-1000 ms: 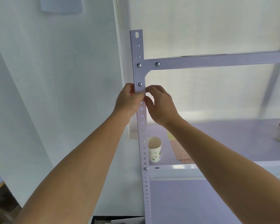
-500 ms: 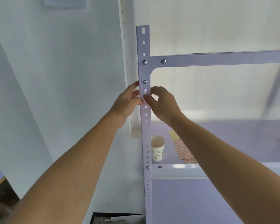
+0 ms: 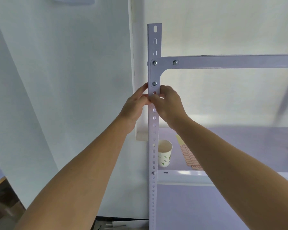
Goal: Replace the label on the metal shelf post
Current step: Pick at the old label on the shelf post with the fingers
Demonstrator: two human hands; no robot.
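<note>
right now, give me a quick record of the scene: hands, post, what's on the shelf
shelf post: upright, perforated
left hand: at post's left edge, fingertips on its front
right hand: at right edge, fingertips meeting the left's
contact spot: just below lowest bracket screw
label: hidden under fingers, cannot tell
shelf: paper cup beside post, label sheet right of it

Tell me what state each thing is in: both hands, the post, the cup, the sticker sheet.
left hand, pinches the left edge of the metal shelf post
right hand, fingers curled on the post's face; what they pinch is hidden
metal shelf post, upright, bolted to the crossbar
paper cup, upright, lidless, on the shelf
label sheet, flat on the shelf, right of the cup
</note>
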